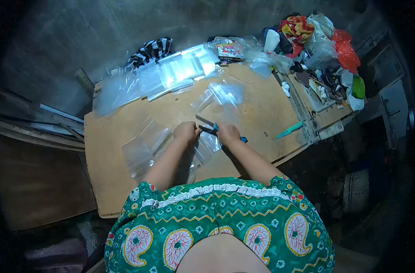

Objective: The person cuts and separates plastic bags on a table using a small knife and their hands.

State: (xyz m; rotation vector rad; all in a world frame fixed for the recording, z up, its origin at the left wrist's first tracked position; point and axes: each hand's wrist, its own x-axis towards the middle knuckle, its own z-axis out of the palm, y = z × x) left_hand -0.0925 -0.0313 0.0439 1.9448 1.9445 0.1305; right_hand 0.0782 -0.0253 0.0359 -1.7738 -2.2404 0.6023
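My right hand is closed around a pair of scissors with blue-and-black handles. The blades are spread apart and point left, towards my other hand. My left hand is closed on a clear plastic bag, right beside the lower blade; its fingertips are partly hidden. Part of that plastic hangs below both hands, between my forearms. More clear plastic bags lie loosely under and left of my left forearm. Just beyond the scissors lie a few other clear bags.
The wooden table carries a stack of clear plastic sheets along its back edge, near a printed box. A turquoise knife lies at the right edge. Cluttered tools and a red plastic bag are at the far right.
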